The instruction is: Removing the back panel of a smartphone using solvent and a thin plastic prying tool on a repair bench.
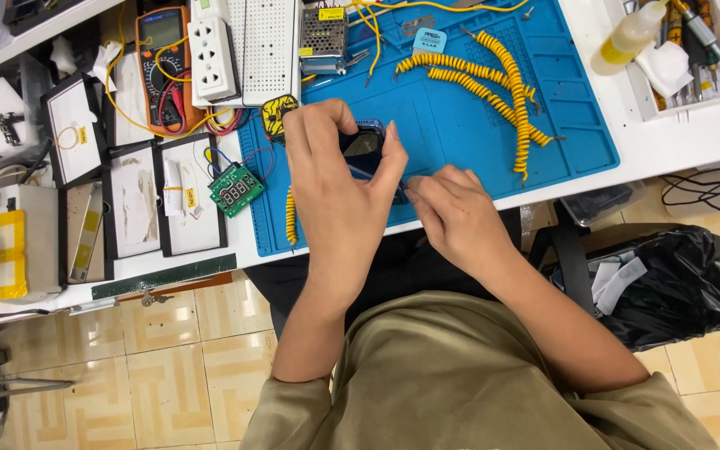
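Fingers of both hands meet over a small dark, blue-edged device.
Left hand [335, 179] curls around the small dark, blue-edged device [363, 140], fingertips pinching its top edge; right hand [452, 212] pinches a thin wire [368, 173] just beside it, above the blue silicone work mat [460, 125].

Two hands [339, 187] work over one blue mat [581, 137], with three yellow coiled cables [493, 92], one green circuit board [236, 189], one multimeter [162, 62], one squeeze bottle [631, 37].
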